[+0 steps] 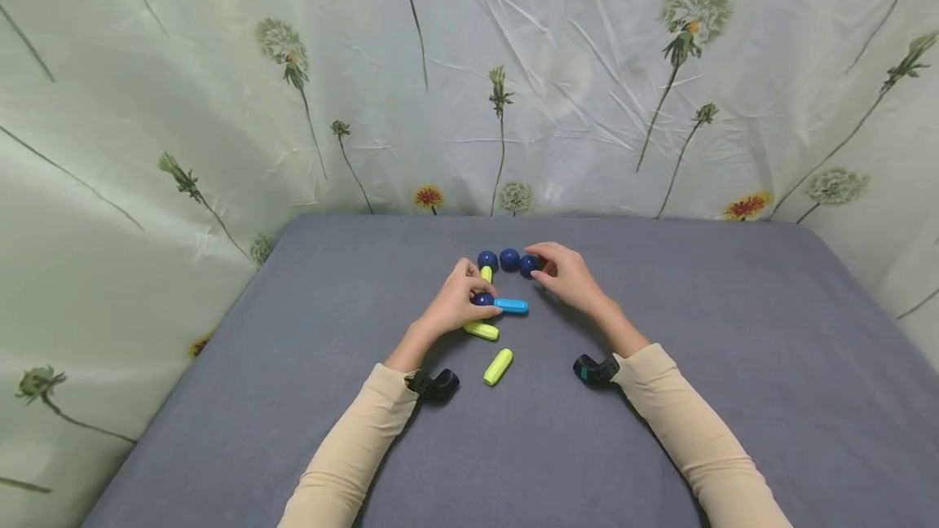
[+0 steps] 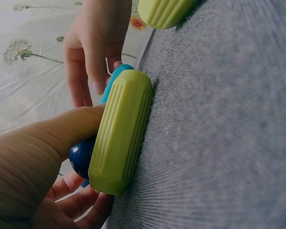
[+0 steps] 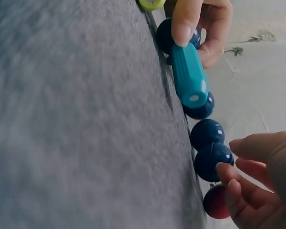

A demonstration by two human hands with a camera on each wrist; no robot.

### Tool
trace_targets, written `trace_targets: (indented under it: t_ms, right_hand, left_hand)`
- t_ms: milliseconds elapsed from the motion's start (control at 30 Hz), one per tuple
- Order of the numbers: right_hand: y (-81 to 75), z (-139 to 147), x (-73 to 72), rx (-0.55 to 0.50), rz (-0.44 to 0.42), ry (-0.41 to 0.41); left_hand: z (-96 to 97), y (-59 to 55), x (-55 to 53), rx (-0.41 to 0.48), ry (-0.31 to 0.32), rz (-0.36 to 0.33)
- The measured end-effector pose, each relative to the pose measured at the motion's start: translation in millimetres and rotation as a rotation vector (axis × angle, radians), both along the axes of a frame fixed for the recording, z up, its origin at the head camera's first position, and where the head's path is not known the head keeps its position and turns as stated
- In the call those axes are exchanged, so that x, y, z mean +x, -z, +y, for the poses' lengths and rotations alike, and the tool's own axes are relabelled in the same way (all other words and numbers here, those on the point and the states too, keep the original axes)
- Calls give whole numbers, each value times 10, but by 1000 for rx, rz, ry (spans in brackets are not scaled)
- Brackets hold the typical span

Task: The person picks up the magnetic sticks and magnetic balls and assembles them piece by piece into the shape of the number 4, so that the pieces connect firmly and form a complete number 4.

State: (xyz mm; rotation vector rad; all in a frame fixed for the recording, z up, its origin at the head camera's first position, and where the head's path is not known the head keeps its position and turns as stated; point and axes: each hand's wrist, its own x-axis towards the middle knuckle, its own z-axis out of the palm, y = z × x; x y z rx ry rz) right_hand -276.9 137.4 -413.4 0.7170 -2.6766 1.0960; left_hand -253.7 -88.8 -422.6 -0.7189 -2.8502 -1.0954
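I gripped a near ball (image 1: 483, 299) and pinched a far ball (image 1: 528, 266) by a light-blue rod (image 1: 512, 305).
The light-blue rod lay crosswise, ridged and faceted; the near ball, glossy dark blue, sat at its left end. The far ball, equally round and dark blue, lay beyond its right end. A ridged yellow rod (image 1: 482, 331) lay nearer me than the light-blue rod and to its left, slanted slightly.

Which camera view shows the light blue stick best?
The right wrist view: the light blue stick appears large, grooved side and end visible. The head view shows it small; in the left wrist view a lime stick hides most of it.
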Motion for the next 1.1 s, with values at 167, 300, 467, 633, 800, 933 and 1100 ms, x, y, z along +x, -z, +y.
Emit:
trace_targets:
  t_ms: [167,300,467,633,800,933,1100]
  right_hand:
    - [48,-18,23,62,-2,-17]
    - [102,-18,40,72,10,-26]
    - [157,-11,95,59,24,-12]
    - [179,44,164,62,22,-20]
    - [157,145,210,48,20,-58]
    - [155,236,233,28,-57,-86]
    - [132,314,242,-44,-180,-89]
  left_hand:
    - [6,2,-8,-15,16,-1]
    - [13,9,4,-10,13,-10]
    - [26,33,23,-8,0,1]
    - [34,55,48,-2,-11,-14]
    - [40,49,40,11,-23,-11]
    - [30,38,32,7,-25,-18]
    - [3,6,16,22,-17,-19]
